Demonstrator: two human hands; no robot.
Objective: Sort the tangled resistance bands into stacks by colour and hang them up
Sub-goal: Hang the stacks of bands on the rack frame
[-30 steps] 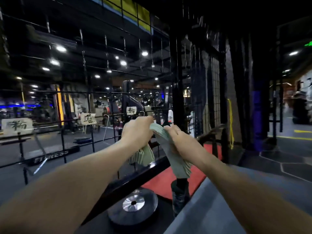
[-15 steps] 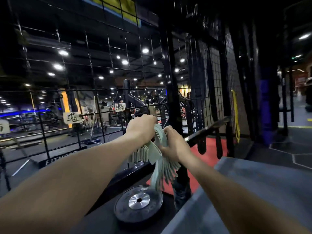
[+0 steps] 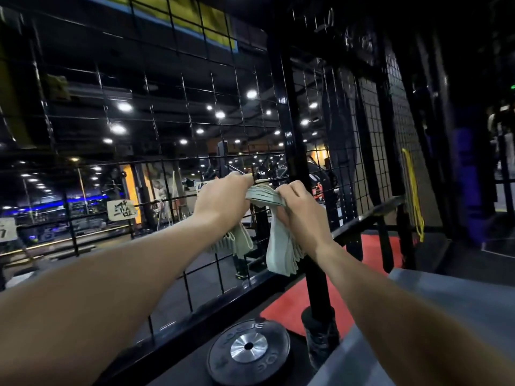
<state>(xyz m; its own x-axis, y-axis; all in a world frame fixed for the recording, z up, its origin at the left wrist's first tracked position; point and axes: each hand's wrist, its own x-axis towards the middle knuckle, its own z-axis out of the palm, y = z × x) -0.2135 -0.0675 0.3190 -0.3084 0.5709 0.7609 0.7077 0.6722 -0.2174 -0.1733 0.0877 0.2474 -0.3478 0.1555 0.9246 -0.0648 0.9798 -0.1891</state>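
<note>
A stack of pale green bands [image 3: 264, 195] is gripped by the left hand [image 3: 223, 199] and right hand [image 3: 298, 211], fingers curled round it, at the wire grid [image 3: 167, 107]; both ends hang down.

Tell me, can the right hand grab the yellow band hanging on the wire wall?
Probably not right now. The right hand is gripping the green bands with the left hand, and the yellow band hangs well off to its right.

pale green bands [image 3: 281, 247] draped, ends hanging.
</note>
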